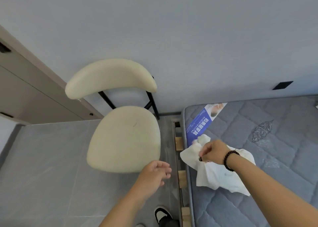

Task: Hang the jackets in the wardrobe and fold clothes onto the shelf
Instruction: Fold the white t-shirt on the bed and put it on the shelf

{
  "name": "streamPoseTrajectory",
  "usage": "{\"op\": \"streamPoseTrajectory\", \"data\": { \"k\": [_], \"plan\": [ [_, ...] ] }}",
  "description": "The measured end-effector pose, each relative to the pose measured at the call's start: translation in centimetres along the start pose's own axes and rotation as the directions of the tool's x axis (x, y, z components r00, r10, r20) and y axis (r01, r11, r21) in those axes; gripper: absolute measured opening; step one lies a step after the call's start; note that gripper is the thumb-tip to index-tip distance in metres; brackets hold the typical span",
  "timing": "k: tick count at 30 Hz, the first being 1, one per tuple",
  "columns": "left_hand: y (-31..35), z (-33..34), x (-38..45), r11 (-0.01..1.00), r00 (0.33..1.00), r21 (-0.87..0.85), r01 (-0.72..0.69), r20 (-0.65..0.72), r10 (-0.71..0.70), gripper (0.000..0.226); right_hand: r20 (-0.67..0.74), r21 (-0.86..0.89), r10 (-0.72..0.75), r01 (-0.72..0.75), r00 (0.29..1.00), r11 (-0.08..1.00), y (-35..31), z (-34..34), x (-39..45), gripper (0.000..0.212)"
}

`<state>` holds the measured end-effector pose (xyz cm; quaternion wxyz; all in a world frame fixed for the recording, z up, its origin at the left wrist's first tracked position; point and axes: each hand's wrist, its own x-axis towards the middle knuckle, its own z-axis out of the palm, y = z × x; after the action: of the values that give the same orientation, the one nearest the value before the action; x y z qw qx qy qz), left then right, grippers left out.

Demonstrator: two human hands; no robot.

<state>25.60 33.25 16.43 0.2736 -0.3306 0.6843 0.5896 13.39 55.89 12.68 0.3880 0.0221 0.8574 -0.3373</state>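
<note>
White garment (218, 171) lies crumpled on mattress (275, 149) edge, at 4 o'clock from chair (123, 137). I see right hand (214, 152) pinching its cloth, fingers curled. Left hand (154, 172) hovers at chair's 6 o'clock, fingers loosely spread, holding nothing.

Cream chair (125, 137), white garment (222, 173), grey-blue quilted mattress (275, 140).

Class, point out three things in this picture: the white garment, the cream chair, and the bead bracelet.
white garment (222, 173), head view: crumpled middle of the cloth, on the mattress.
cream chair (125, 137), head view: centre of the seat.
bead bracelet (228, 161), head view: beads on the right wrist.
</note>
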Motion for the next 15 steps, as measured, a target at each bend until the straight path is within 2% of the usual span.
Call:
{"op": "streamPoseTrajectory", "data": {
  "k": [4,7,11,15],
  "plan": [
    [0.7,-2.2,-2.6,0.996,0.987,-0.07,-0.05,-0.154,0.038,0.021,0.052,0.076,-0.158,0.154,0.986,0.985,-5.3,0.4,-2.7,0.01],
    [0.2,-4.4,-5.3,0.995,0.982,-0.079,-0.063,-0.181,0.048,0.018,0.073,0.157,-0.226,0.213,0.971,0.964,-9.9,1.2,-5.0,0.009],
    [-2.6,-7.4,-7.9,0.999,0.986,0.011,-0.04,-0.161,0.041,0.02,0.151,0.186,-0.311,0.282,0.938,0.941,-16.2,3.1,-8.0,0.011],
    [-6.3,-10.5,-10.8,0.99,0.961,0.144,-0.006,-0.272,0.046,0.037,0.195,0.223,-0.393,0.349,0.899,0.91,-21.3,6.5,-11.6,0.011]
  ]
}}
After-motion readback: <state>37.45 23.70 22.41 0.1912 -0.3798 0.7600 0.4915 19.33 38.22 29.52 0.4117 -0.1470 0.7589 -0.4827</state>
